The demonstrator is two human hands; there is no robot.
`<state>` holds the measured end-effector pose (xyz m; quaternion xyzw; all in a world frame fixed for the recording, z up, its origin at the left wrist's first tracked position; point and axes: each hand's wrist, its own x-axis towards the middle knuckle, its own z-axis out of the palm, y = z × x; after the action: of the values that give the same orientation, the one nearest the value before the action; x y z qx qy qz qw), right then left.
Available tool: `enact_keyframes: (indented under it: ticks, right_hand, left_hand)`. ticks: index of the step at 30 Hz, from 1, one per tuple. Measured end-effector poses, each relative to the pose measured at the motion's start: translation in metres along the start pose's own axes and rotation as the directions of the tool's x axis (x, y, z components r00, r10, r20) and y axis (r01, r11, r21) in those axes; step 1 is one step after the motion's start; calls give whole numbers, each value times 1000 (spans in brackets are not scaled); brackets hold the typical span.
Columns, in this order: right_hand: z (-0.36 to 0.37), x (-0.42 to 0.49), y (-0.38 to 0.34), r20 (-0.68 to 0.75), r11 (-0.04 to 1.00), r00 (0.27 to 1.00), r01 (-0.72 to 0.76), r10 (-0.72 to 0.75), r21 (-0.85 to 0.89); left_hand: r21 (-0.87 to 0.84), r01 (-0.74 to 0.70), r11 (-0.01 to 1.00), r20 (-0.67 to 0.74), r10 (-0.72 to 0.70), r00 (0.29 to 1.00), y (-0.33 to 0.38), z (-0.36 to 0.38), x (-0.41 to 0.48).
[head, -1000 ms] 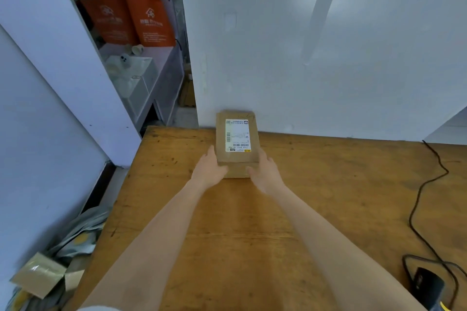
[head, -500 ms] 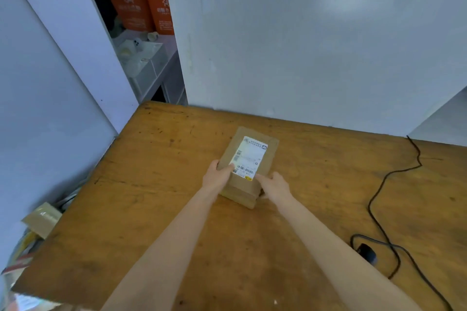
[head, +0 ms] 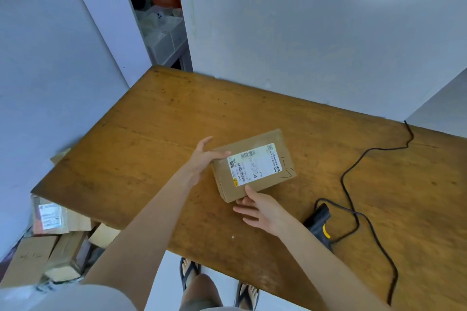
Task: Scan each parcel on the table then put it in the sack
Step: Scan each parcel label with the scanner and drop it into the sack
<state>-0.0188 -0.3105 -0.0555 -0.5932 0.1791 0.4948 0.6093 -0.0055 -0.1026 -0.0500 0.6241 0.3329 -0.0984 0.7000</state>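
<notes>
Head view had the parcel (head: 254, 166) lying flat mid-tabletop (head: 151, 134), label up, far-left of the scanner (head: 319, 222). The left hand (head: 202, 159) gripped its left end, thumb on top. The right hand (head: 262, 212) was open, fingers spread, thumb touching the near edge. A stiff cardboard box, probably light, it should take a firm pinch at the short ends, leaving the label bare. Since the earlier frame it had come nearer and turned, its length now running left to right.

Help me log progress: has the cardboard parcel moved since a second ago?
Yes. The cardboard parcel has come away from the wall, toward the near edge of the table and the barcode scanner.
</notes>
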Motion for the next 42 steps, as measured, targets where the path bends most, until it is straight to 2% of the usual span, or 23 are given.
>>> enact_keyframes:
  ticks: [3,7,10,12,13,15,16,17,18,20,22,25,28,32,34,36,39,40,42]
  right_hand:
    - [-7,-5,6,0,999,1000,10,-10,-52]
    - [-16,-17,4,-10,975,998,61,-64,-215]
    - [-31,-33,3,-52,877,970,193,-239,-440]
    - [-49,-46,9,-108,741,898,279,-427,-611]
    - [-61,-53,15,-160,660,836,282,-525,-696]
    - [-85,-64,33,-298,545,665,196,-685,-815]
    - [-95,-68,44,-358,522,591,128,-723,-843]
    - [-102,-69,54,-413,528,554,57,-723,-847]
    - [-107,-69,64,-465,554,556,-10,-689,-832]
    - [-113,-65,80,-535,596,603,-120,-591,-794]
    - [-115,-60,91,-550,580,612,-176,-568,-796]
    - [-115,-53,97,-522,514,583,-199,-623,-835]
    - [-116,-45,99,-525,500,553,-213,-647,-840]
    - [-123,-34,101,-505,471,587,-227,-632,-853]
    - [-125,-32,99,-468,529,624,-101,-626,-842]
    - [-124,-38,93,-386,602,664,121,-640,-790]
    - [-115,-67,75,-183,678,750,428,-636,-598]
    - [-109,-81,68,-98,699,778,492,-620,-519]
    - [-95,-104,57,54,692,780,583,-623,-426]
  left_hand:
    - [-66,-7,998,-79,2,997,-10,6,-7]
    - [-60,-64,996,-130,56,990,1,13,-16]
    - [11,-146,989,-156,146,977,22,11,-23]
    - [101,-196,975,-145,209,967,39,8,-28]
    - [161,-212,964,-124,233,965,47,7,-30]
    - [273,-233,933,-75,262,962,57,9,-34]
    - [313,-238,920,-55,267,962,61,12,-36]
    - [343,-239,908,-40,269,962,64,15,-37]
    - [373,-240,897,-31,270,962,65,19,-38]
    - [426,-243,872,-28,281,959,68,28,-38]
    - [471,-261,842,-29,311,950,68,38,-38]
    - [527,-271,806,-43,344,938,69,48,-36]
    - [580,-256,773,32,292,956,70,53,-32]
    - [621,-282,731,143,248,958,67,51,-28]
    - [592,-286,754,191,213,958,65,47,-24]
    - [590,-281,757,229,178,957,66,43,-22]
    - [586,-282,760,226,180,957,68,40,-23]
    - [578,-288,763,221,193,956,69,40,-23]
    - [572,-298,764,218,209,953,71,42,-23]
